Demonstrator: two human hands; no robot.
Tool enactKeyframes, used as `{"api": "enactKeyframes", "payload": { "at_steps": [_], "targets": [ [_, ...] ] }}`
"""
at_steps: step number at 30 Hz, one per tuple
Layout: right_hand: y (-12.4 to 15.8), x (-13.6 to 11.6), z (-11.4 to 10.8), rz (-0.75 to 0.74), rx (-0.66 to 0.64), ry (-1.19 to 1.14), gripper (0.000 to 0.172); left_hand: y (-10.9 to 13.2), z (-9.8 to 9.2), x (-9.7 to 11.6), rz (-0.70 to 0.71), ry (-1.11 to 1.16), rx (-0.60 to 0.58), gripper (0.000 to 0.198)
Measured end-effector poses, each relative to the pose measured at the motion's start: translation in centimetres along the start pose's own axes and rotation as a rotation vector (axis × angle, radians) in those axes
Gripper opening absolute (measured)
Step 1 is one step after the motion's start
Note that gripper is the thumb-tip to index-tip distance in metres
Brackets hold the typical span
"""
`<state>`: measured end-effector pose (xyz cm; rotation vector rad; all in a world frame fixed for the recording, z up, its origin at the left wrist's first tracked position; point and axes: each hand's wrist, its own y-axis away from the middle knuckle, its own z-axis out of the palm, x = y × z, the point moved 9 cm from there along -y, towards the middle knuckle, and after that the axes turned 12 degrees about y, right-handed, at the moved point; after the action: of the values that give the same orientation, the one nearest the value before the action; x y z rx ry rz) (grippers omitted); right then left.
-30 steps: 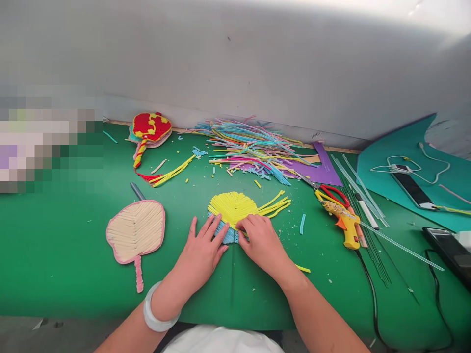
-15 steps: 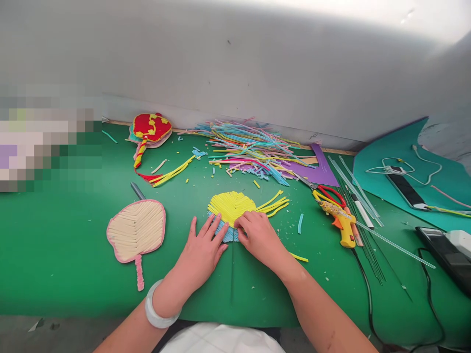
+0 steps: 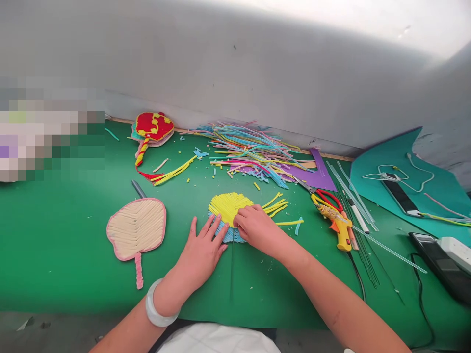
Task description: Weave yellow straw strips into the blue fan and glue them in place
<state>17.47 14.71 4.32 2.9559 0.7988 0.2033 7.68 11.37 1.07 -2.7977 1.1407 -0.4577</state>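
A small fan-shaped piece (image 3: 231, 205), yellow above and blue below, lies on the green table with a thin dark wire pointing down from it. My left hand (image 3: 206, 252) rests on its lower left, fingers spread and pressing flat. On its right side, my right hand (image 3: 255, 226) is closed in a pinch on a yellow pipe cleaner (image 3: 290, 223), whose free end sticks out to the right. The fingertips hide the pinched end. Several other yellow ends (image 3: 277, 203) fan out from the piece's upper right.
A cream fan with pink edging (image 3: 136, 230) lies at left, a red fan (image 3: 154, 126) behind it. Loose pipe cleaners (image 3: 250, 142) are heaped at the back. Scissors (image 3: 329, 198), a yellow glue gun (image 3: 342, 230), clear glue sticks (image 3: 390, 250) and a phone (image 3: 437, 260) lie at right.
My right hand has turned slightly, its forearm swinging outward. The free end of the yellow pipe cleaner has moved up from below the wrist to beside the hand. My left hand stays put.
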Motion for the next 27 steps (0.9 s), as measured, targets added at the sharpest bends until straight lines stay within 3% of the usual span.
{"api": "enactKeyframes", "payload": {
  "at_steps": [15, 23, 27],
  "targets": [
    [0.2, -0.3, 0.0, -0.178, 0.117, 0.048, 0.018, 0.0, 0.1, 0.1, -0.005, -0.016, 0.008, 0.045],
    [0.4, 0.0, 0.0, -0.153, 0.12, 0.013, 0.018, 0.0, 0.1, 0.2, -0.001, -0.017, 0.022, 0.044],
    [1.5, 1.3, 0.0, -0.084, 0.157, -0.063, 0.014, 0.0, 0.1, 0.2, 0.004, -0.018, 0.031, 0.044]
  ]
}}
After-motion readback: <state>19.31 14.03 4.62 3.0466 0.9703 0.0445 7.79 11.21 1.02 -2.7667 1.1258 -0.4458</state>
